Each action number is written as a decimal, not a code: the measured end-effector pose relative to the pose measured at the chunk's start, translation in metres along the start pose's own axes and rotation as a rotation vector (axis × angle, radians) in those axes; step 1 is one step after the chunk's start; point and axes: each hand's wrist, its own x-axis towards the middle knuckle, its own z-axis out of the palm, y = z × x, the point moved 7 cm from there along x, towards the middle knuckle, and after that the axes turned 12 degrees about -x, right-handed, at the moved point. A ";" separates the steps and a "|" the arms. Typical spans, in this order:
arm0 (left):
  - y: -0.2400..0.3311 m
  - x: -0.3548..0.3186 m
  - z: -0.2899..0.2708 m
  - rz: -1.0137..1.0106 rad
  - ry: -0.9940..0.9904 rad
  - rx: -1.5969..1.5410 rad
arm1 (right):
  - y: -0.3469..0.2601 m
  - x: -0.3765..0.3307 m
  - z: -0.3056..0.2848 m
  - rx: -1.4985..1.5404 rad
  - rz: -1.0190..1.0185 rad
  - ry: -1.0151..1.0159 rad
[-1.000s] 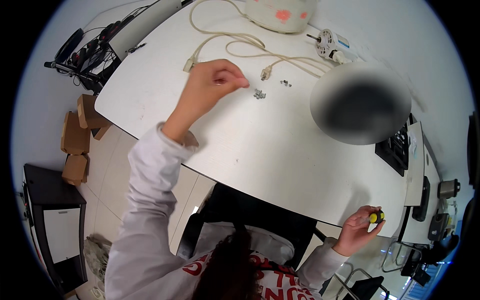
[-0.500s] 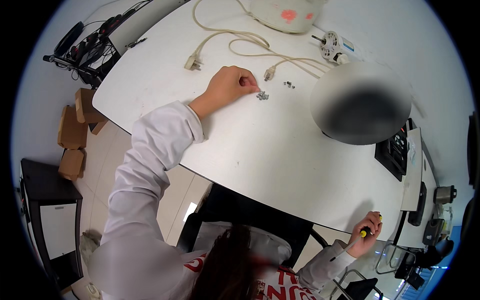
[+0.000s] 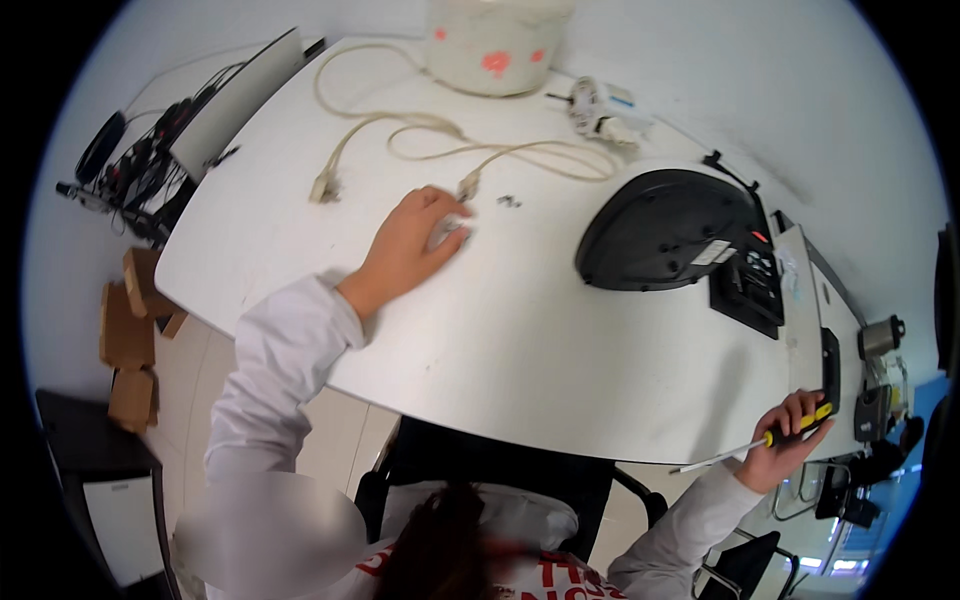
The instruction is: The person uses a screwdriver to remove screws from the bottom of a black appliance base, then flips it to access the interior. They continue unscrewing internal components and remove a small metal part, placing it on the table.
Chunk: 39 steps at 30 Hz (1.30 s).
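My left hand point(image 3: 400, 250) rests on the white table, thumb and index finger apart. Between them lies a little pile of small metal screws point(image 3: 456, 232), partly blurred; none is visibly gripped. Just beyond it are some small dark screws point(image 3: 509, 201). At the right, near the table's front edge, my right hand point(image 3: 783, 445) holds a yellow-and-black screwdriver point(image 3: 795, 425), its fingers wrapped around the handle. The metal shaft points left, toward my body.
A black molded plastic base point(image 3: 640, 240) lies right of centre, beside a black tray point(image 3: 748, 300). Farther back stand a small motor point(image 3: 597, 108) and a cream pot-like housing point(image 3: 500, 65). A beige power cord point(image 3: 430, 120) with plugs loops across the back.
My view has shifted. The left hand's fingers have spread around the screws. My right hand has turned, so the screwdriver handle shows more fully. The base is no longer blurred over.
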 end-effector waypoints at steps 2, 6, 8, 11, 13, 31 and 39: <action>0.018 0.003 0.005 0.077 0.046 0.016 | -0.017 0.020 0.028 -0.405 -0.184 -0.086; 0.058 0.021 0.016 0.235 0.179 -0.031 | 0.000 0.069 0.060 -1.503 -0.447 -0.012; 0.085 0.033 0.034 0.280 0.211 -0.006 | 0.036 0.094 0.082 -1.731 -0.555 -0.155; 0.124 0.046 0.066 0.247 0.150 -0.023 | 0.057 0.112 0.078 -1.767 -0.650 -0.196; 0.135 0.046 0.079 0.279 0.136 -0.059 | 0.066 0.120 0.058 -1.629 -0.548 -0.118; 0.122 0.035 0.100 0.334 0.115 0.108 | 0.095 0.113 0.066 -1.777 -0.684 -0.185; 0.120 0.027 0.108 0.388 0.124 0.090 | 0.089 0.103 0.056 -1.733 -0.601 -0.125</action>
